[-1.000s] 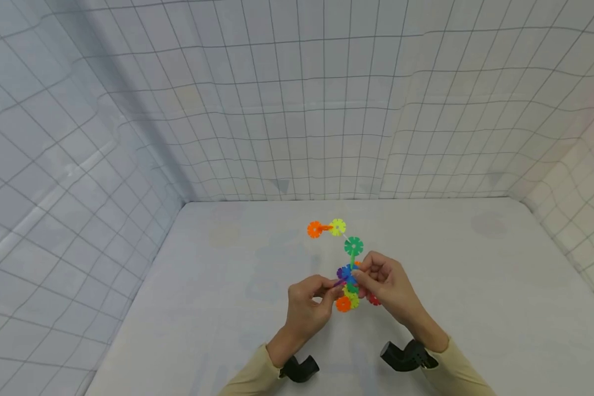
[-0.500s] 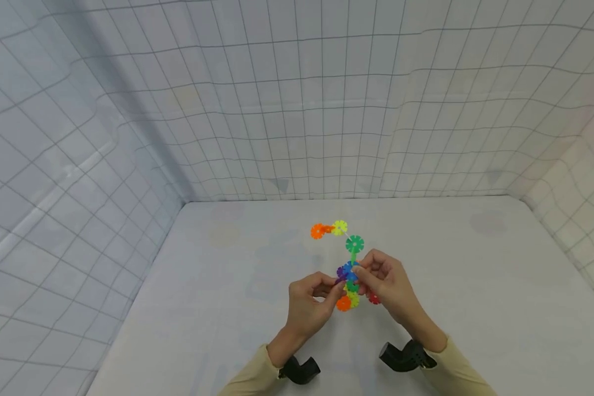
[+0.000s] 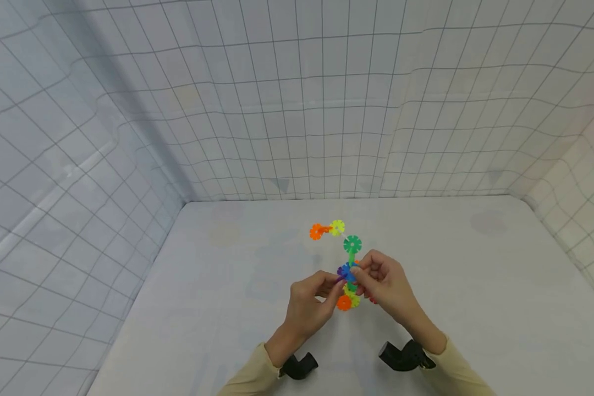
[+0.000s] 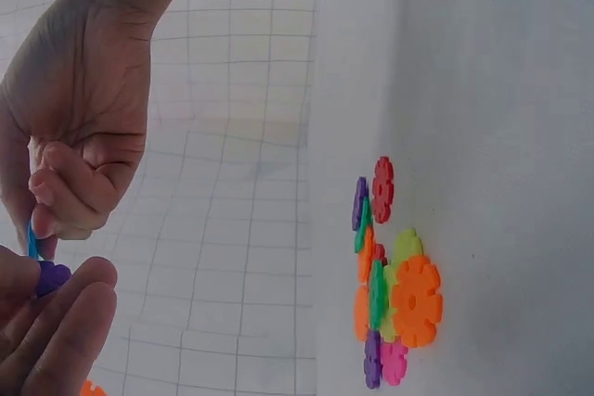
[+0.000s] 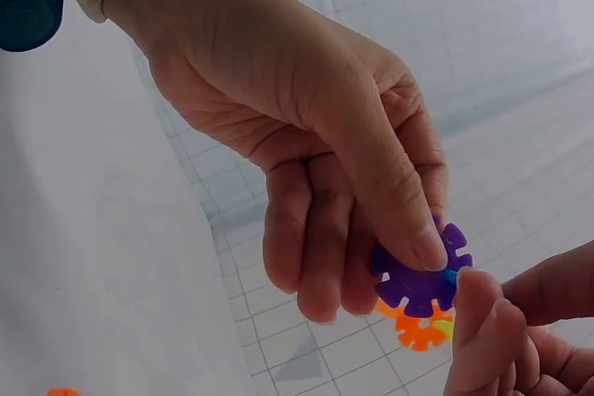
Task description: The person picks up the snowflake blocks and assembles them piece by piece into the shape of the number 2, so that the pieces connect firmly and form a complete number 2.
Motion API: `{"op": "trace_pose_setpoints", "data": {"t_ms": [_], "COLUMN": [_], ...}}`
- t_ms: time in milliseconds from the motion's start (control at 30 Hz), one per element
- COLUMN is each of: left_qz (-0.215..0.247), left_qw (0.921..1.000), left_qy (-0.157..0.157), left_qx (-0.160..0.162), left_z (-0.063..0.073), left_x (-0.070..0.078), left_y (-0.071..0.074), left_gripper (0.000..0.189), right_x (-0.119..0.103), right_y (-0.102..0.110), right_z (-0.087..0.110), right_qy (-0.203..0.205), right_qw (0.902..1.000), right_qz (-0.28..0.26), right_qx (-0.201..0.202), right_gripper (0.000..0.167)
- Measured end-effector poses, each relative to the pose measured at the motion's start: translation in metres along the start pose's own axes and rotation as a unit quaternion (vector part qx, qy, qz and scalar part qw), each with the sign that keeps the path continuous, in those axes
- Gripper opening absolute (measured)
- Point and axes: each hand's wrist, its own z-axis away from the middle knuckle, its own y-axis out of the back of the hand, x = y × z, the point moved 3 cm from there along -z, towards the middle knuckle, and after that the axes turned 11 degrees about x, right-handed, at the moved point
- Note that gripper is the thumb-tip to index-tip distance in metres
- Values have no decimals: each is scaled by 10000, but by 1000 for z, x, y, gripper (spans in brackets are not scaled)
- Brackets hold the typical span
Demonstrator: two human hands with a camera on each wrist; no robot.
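My left hand (image 3: 309,305) pinches a purple notched disc (image 5: 413,289), a snowflake building disc, between thumb and fingers. A blue disc (image 3: 347,270) is pinched by my right hand (image 3: 387,286); the purple disc's edge is right at it. From the blue disc a linked chain runs away from me: a light green disc (image 3: 352,257), a darker green disc (image 3: 352,244), a yellow disc (image 3: 337,227) and an orange disc (image 3: 316,231) at its end. My right fingers hide part of the blue disc. In the right wrist view, my left thumb covers the purple disc's upper part.
Several loose discs lie on the white table (image 3: 218,308) below my hands, among them an orange disc (image 4: 416,301), a red disc (image 4: 383,190) and a pink disc (image 4: 394,362). A white wall (image 3: 302,110) with a grid of lines stands behind, with more at both sides.
Both hands keep their grip on the purple and blue discs and shift only slightly. The purple disc has tilted a little, and the chain's far end sways slightly.
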Motion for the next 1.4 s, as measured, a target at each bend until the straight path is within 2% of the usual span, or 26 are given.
{"op": "trace_pose_setpoints", "data": {"t_ms": [133, 233, 300, 333, 400, 433, 467, 567, 633, 667, 767, 867, 1000, 1100, 1200, 1300, 1400], "left_qz": [-161, -500, -512, -351, 314, 704, 1099, 1891, 1952, 1925, 1717, 1522, 1101, 732, 560, 515, 509], "left_qw": [9995, 9977, 9979, 9988, 9966, 9911, 9820, 9498, 9397, 9382, 9445, 9550, 9768, 9904, 9949, 9961, 9965], "left_qy": [-52, -239, -132, 39, 718, 1114, 1533, 2493, 2808, 2877, 2799, 2536, 1806, 1095, 687, 490, 305], "left_qx": [-249, -385, -382, -339, -243, -168, -89, 66, 40, 24, 66, 212, 347, 426, 489, 532, 584], "left_z": [0, 2, 3, 3, 3, 3, 2, -3, -7, -9, -13, -7, 1, -6, -13, -18, -20], "left_x": [1, 2, 1, 0, -3, -4, -5, 2, 8, 11, 17, 7, -4, 5, 18, 29, 33], "left_y": [-1, 0, 1, 2, 2, 2, 2, 4, 6, 7, 7, 4, 1, 3, 6, 8, 9], "left_gripper": [7, 5, 5, 5, 6, 7, 8, 6, 6, 6, 7, 8, 4, 9, 13, 17, 20], "right_x": [-1, -3, -5, -6, -6, -6, -6, -6, -5, -5, -3, -1, -2, -5, -6, -7, -8], "right_y": [3, 10, 15, 18, 20, 21, 20, 16, 13, 11, 7, 5, 5, 3, 2, 1, 1], "right_z": [-1, -2, -3, -3, -4, -4, -5, -5, -5, -4, -3, -1, 0, 1, 2, 2, 2], "right_qy": [-190, -124, -81, -69, -96, -125, -135, -144, -133, -147, -212, -298, -234, -61, 67, 112, 104], "right_qw": [9998, 9992, 9977, 9968, 9965, 9970, 9976, 9988, 9989, 9988, 9986, 9982, 9985, 9991, 9995, 9996, 9996], "right_qz": [-10, 183, 264, 303, 233, 173, 103, -124, -229, -278, -346, -350, -290, -223, -214, -249, -261], "right_qx": [-29, 318, 612, 740, 791, 738, 665, 455, 389, 374, 341, 389, 413, 349, 219, 84, -78], "right_gripper": [12, 12, 11, 11, 11, 12, 13, 14, 14, 14, 16, 15, 13, 13, 13, 13, 12]}}
